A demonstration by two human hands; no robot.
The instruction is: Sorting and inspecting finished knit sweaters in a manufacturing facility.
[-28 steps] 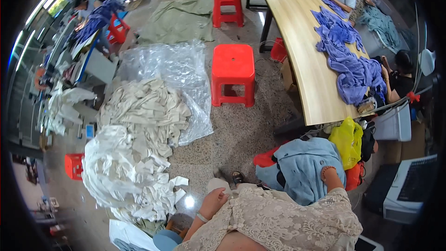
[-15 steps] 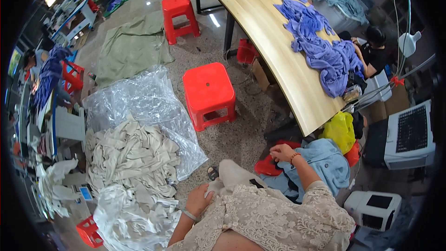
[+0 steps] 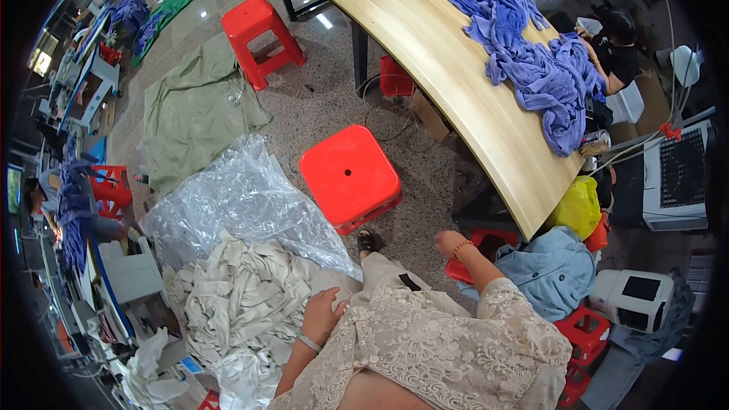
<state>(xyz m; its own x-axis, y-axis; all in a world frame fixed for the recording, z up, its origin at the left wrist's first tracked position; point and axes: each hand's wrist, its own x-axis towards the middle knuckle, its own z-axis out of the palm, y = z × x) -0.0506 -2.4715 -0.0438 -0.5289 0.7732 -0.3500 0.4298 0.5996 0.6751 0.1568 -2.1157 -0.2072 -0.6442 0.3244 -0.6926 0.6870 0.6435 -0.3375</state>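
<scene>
My left hand hangs low beside my light trousers, next to the pile of cream cloth. Its fingers are loosely bent, the thumb stands apart, and I see nothing in it. Held out over the floor to the right is my right hand, its fingers curled in, with no object visible in it. A red stool stands ahead of both hands. Close to my right wrist are a red stool seat and a light blue garment with dark buttons.
A wooden table bearing purple cloth curves along the right. Clear plastic sheeting and an olive cloth cover floor at left. Another red stool stands farther off. People sit at far right and far left.
My view has turned and moved forward, so the nearer red stool appears closer. My right hand has moved off the blue garment's edge toward the floor area; my left stays by my leg.
</scene>
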